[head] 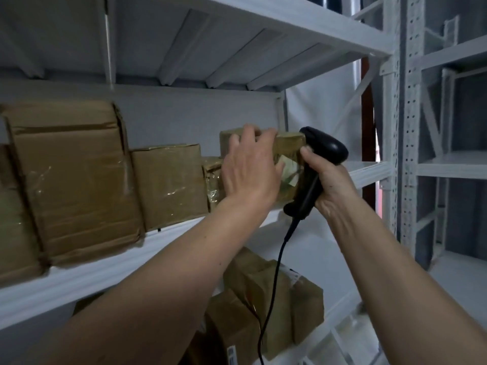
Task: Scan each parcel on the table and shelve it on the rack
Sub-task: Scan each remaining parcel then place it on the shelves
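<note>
One parcel (287, 164) stands at the right end of the middle shelf (369, 171) of a white metal rack (395, 106). It is a small brown cardboard box wrapped in glossy clear tape, with a pale label showing on its front face. The left hand (250, 167) lies against that face, fingers nearly straight and hooked over the top edge, pressing rather than clenching. The right hand (326, 183) is a closed grip round the handle of a black plastic scanner (316, 164), whose rounded head sits just beside the parcel's right edge; a black cable (274, 280) hangs down from the handle.

Three other brown boxes (79, 180) sit in a row to the left on the same shelf, with the edge of a further one at the far left: a large creased one, a medium one and a narrow one touching the held parcel, all shiny with tape. Below, several more boxes (263, 299) are piled together; their number cannot be told. A second white rack (453, 164) stands at the right.
</note>
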{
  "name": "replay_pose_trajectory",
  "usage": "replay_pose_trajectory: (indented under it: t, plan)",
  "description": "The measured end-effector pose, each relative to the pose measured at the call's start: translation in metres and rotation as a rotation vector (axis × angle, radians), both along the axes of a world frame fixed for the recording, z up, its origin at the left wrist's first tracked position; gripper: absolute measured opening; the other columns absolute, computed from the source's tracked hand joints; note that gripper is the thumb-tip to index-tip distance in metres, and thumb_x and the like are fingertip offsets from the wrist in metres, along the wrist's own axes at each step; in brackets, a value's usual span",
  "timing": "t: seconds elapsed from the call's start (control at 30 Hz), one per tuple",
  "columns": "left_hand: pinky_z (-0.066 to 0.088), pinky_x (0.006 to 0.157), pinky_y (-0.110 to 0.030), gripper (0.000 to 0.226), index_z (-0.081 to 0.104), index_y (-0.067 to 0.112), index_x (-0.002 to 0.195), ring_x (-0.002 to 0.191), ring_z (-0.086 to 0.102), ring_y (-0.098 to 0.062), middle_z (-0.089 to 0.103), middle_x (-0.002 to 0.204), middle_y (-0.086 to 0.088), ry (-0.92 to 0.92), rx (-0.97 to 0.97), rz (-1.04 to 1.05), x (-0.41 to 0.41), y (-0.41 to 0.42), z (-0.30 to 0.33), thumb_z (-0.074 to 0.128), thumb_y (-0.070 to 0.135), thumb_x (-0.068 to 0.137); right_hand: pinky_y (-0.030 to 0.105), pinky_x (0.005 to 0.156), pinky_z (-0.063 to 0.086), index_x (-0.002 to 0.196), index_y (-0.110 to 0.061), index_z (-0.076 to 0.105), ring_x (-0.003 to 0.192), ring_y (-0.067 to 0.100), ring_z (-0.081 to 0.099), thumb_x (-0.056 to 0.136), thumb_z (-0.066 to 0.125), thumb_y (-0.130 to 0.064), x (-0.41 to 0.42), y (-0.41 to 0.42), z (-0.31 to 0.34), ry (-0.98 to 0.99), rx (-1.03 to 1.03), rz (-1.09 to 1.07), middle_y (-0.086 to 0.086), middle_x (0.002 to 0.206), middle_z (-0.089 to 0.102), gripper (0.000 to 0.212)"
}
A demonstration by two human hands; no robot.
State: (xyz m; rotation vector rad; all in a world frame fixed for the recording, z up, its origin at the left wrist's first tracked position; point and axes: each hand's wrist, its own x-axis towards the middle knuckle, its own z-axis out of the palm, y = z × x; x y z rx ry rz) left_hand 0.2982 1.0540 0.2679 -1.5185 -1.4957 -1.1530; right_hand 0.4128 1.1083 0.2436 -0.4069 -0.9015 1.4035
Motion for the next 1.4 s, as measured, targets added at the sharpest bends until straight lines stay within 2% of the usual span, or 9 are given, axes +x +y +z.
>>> replay_pose_trajectory:
  t: [0.13, 0.27, 0.37, 0.57, 0.63, 0.77, 1.03, 1.27, 1.4]
  plan:
    - [0.034, 0.064, -0.032, 0.054, 0.052, 0.025, 0.131, 0.084, 0.055, -0.018, 0.05, 0.124, -0.003, -0.019, -0.08, 0.056, -0.007, 0.003, 0.008, 0.073, 0.039, 0.083, 0.038, 0.071, 0.059, 0.099, -0.009, 0.07, 0.084, 0.025, 0.073, 0.082, 0.076, -0.016, -0.017, 0.0, -0.015, -0.026, -0.035, -0.105, 0.008, 0.087, 0.075, 0.02]
    - [0.036, 0.065, -0.03, 0.063, 0.042, 0.023, 0.141, 0.081, 0.053, -0.016, 0.043, 0.138, -0.006, -0.033, -0.147, 0.063, -0.006, 0.003, 0.004, 0.072, 0.031, 0.085, 0.026, 0.066, 0.052, 0.095, -0.015, 0.07, 0.072, 0.009, 0.071, 0.08, 0.077, -0.02, -0.022, -0.008, -0.026, -0.064, -0.033, -0.176, -0.002, 0.079, 0.074, 0.017]
    - [0.037, 0.067, -0.024, 0.064, 0.044, 0.023, 0.14, 0.082, 0.048, -0.011, 0.04, 0.14, -0.006, -0.076, -0.09, 0.001, -0.004, -0.005, -0.001, 0.074, 0.023, 0.083, 0.023, 0.067, 0.047, 0.092, -0.02, 0.068, 0.077, 0.006, 0.068, 0.081, 0.076, -0.019, -0.019, -0.019, -0.03, -0.061, -0.023, -0.219, -0.005, 0.082, 0.072, 0.013]
    - [0.043, 0.065, -0.018, 0.025, 0.062, 0.024, 0.112, 0.074, 0.055, -0.002, 0.059, 0.087, 0.013, -0.492, -0.034, -0.358, -0.015, -0.055, -0.024, 0.065, 0.017, 0.088, 0.03, 0.085, 0.05, 0.097, -0.022, 0.067, 0.091, 0.012, 0.062, 0.08, 0.075, -0.016, -0.023, -0.067, -0.035, -0.092, 0.039, -0.355, -0.007, 0.085, 0.065, 0.019]
    - [0.042, 0.06, -0.013, 0.015, 0.067, 0.025, 0.098, 0.066, 0.057, 0.002, 0.061, 0.073, 0.015, -0.628, -0.087, -0.441, -0.027, -0.079, -0.042, 0.059, 0.015, 0.09, 0.027, 0.074, 0.051, 0.091, -0.021, 0.068, 0.078, 0.009, 0.063, 0.08, 0.075, -0.013, -0.032, -0.092, -0.043, -0.139, 0.085, -0.281, -0.008, 0.073, 0.065, 0.016]
    - [0.036, 0.047, -0.015, 0.031, 0.069, 0.026, 0.082, 0.048, 0.047, -0.001, 0.055, 0.051, 0.016, -0.767, -0.2, -0.458, -0.065, -0.138, -0.088, 0.047, 0.008, 0.092, 0.027, 0.061, 0.048, 0.079, -0.015, 0.067, 0.06, 0.012, 0.056, 0.081, 0.07, -0.003, -0.068, -0.152, -0.066, -0.204, 0.148, -0.007, -0.002, 0.06, 0.059, 0.012]
    - [0.039, 0.049, -0.017, 0.017, 0.071, 0.017, 0.08, 0.048, 0.048, -0.002, 0.056, 0.053, 0.01, -0.844, -0.25, -0.199, -0.182, -0.3, -0.169, 0.058, 0.012, 0.089, 0.026, 0.056, 0.049, 0.068, -0.017, 0.069, 0.055, 0.015, 0.057, 0.08, 0.074, -0.009, -0.178, -0.285, -0.124, -0.415, 0.194, 0.332, 0.003, 0.058, 0.059, 0.016]
    - [0.04, 0.053, -0.026, 0.032, 0.058, 0.011, 0.056, 0.05, 0.045, -0.008, 0.051, 0.051, 0.007, -0.892, -0.365, 0.025, -0.276, -0.478, -0.229, 0.059, 0.016, 0.088, 0.026, 0.056, 0.052, 0.084, -0.02, 0.071, 0.057, 0.01, 0.063, 0.077, 0.079, -0.012, -0.276, -0.419, -0.181, -0.54, 0.115, 0.482, -0.004, 0.061, 0.066, 0.013]
    - [0.041, 0.057, -0.027, 0.024, 0.07, 0.012, 0.07, 0.056, 0.053, -0.009, 0.063, 0.062, 0.002, -1.052, -0.459, 0.148, -0.328, -0.581, -0.263, 0.063, 0.025, 0.089, 0.022, 0.053, 0.052, 0.081, -0.02, 0.07, 0.054, 0.01, 0.061, 0.077, 0.078, -0.006, -0.326, -0.496, -0.217, -0.571, 0.096, 0.59, -0.003, 0.059, 0.065, 0.017]
